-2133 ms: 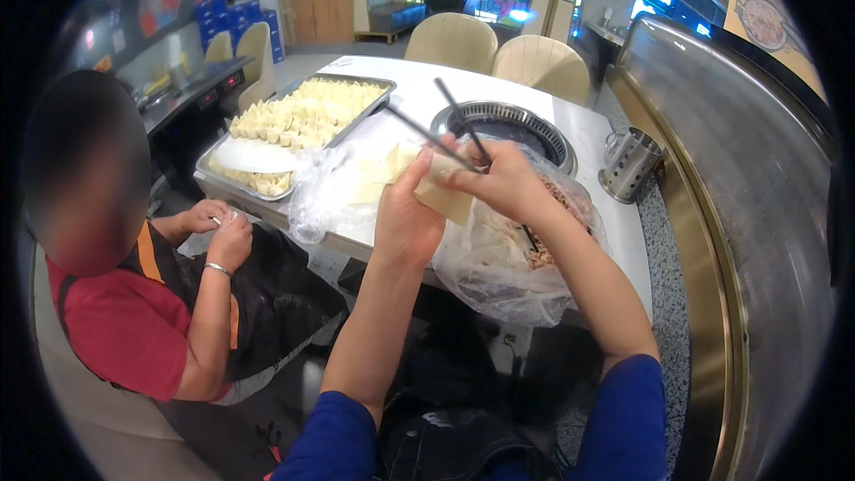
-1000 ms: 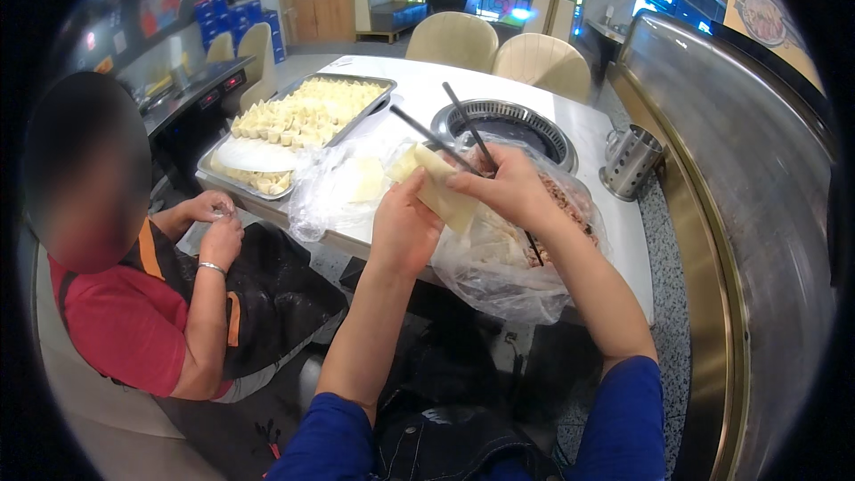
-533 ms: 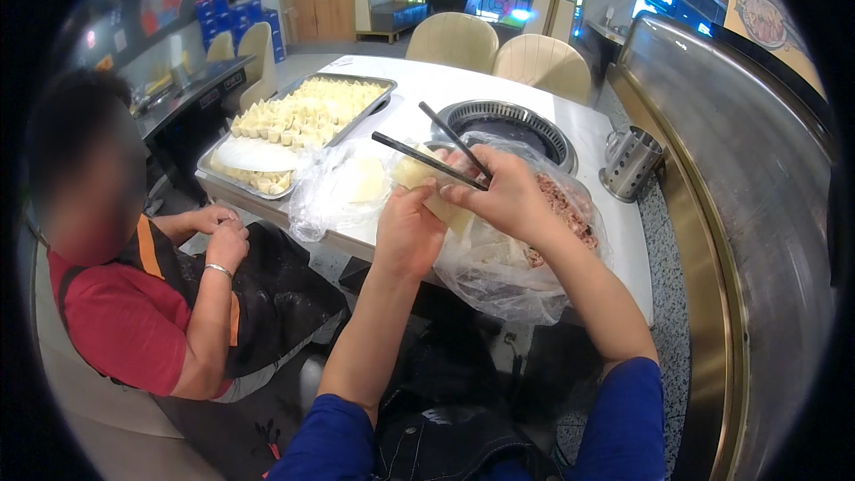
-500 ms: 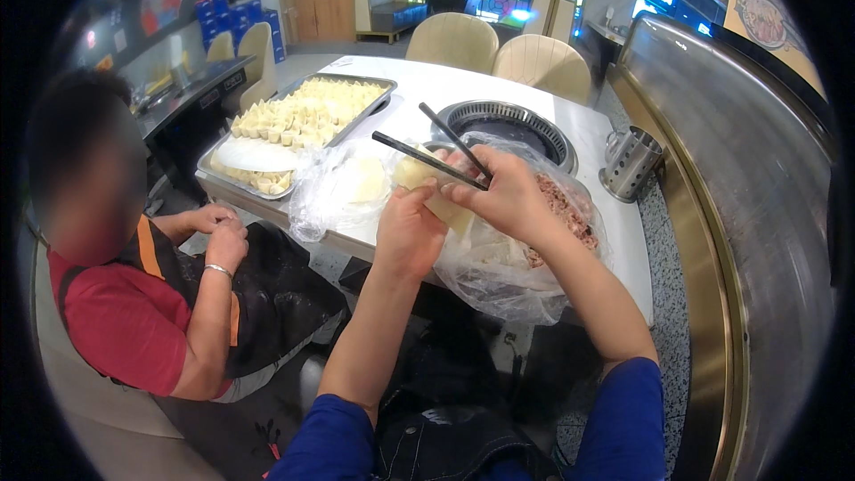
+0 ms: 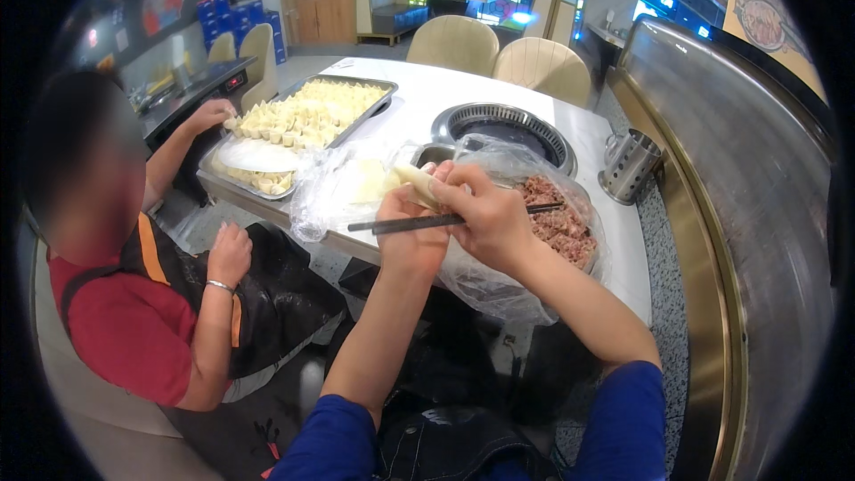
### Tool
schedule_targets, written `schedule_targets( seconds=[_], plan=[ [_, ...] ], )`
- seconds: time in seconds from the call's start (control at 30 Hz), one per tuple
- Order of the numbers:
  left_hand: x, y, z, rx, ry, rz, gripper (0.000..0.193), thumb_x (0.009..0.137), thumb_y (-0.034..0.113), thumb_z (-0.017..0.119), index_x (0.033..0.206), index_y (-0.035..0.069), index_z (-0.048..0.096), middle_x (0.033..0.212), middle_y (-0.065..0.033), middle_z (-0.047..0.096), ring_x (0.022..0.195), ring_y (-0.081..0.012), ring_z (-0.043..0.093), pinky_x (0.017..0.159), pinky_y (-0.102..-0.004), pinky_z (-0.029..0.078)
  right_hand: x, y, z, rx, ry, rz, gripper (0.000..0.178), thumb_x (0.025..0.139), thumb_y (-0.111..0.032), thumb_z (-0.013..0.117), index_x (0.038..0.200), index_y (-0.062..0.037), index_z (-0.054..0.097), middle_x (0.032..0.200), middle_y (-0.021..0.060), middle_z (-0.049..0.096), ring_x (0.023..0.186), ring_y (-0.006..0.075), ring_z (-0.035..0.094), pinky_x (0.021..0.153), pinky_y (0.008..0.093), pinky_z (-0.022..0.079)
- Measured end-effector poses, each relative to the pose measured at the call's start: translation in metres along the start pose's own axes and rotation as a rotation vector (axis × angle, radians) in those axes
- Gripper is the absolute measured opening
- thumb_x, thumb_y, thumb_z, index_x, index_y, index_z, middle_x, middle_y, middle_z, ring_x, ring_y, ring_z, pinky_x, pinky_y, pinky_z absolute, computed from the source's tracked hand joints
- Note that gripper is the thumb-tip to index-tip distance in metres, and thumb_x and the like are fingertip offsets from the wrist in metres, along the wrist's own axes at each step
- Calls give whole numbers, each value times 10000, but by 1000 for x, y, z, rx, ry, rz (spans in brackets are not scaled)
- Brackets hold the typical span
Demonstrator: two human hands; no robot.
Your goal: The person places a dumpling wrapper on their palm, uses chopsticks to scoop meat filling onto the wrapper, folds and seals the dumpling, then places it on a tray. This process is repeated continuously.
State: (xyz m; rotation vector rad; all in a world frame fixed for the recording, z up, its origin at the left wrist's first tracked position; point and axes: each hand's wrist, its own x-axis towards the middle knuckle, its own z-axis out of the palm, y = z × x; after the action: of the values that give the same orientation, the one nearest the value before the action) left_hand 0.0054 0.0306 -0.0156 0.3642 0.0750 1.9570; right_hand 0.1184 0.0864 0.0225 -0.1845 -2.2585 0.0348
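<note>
My left hand (image 5: 408, 239) is closed around a pale dough wrapper (image 5: 419, 183), which looks folded or rolled. Pressed close beside it, my right hand (image 5: 492, 216) grips dark chopsticks (image 5: 385, 226), lying nearly level across both hands. Its fingertips also touch the wrapper. Whatever is inside the dough is hidden. Just left of my hands, a stack of pale wrappers (image 5: 361, 182) rests on clear plastic. To the right, pinkish minced meat (image 5: 570, 236) sits in a clear plastic bag (image 5: 503, 289).
A metal tray (image 5: 363, 116) of several folded wontons (image 5: 312, 111) stands at the table's left. Beside it sits a co-worker in a red shirt (image 5: 134, 334), one hand at the tray. Behind the meat is a round table burner (image 5: 570, 147); a perforated metal holder (image 5: 631, 165) stands right.
The wrapper has been folded between my fingers. The chopsticks have swung from slanting upward to nearly level. One of the co-worker's hands has moved from the lap up to the tray.
</note>
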Motion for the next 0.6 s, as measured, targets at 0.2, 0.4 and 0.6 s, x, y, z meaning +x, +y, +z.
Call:
schedule_targets(
  seconds=[0.2, 0.4, 0.6],
  plan=[
    [5, 13, -17, 137, 80, 141, 352, 896, 123, 305, 1174, -82, 375, 1199, -224, 464, 1117, -317, 483, 984, -422, 395, 14, 6, -5, -49, -59, 8, 317, 670, -27, 666, 968, -115, 606, 825, 76, 574, 690, 259, 601, 599, 323, 511],
    [-26, 64, -14, 148, 153, 72, 420, 865, 67, 291, 1264, -52, 238, 1366, -242, 298, 1249, -423, 340, 1025, -551, 306, 85, 19, -50, 301, 54, 387, 404, 890, -356, 499, 716, 2, 570, 606, 98, 549, 566, 203, 565, 503, 316, 429],
    [-36, 78, -41, 223, 83, 35, 473, 857, 55, 366, 1299, -51, 233, 1347, -270, 328, 1247, -426, 347, 1038, -503, 322, 55, 63, 20, 499, -540, 639, 263, 826, -281, 619, 793, -21, 630, 697, 48, 620, 618, 125, 626, 557, 236, 501]
  ],
)
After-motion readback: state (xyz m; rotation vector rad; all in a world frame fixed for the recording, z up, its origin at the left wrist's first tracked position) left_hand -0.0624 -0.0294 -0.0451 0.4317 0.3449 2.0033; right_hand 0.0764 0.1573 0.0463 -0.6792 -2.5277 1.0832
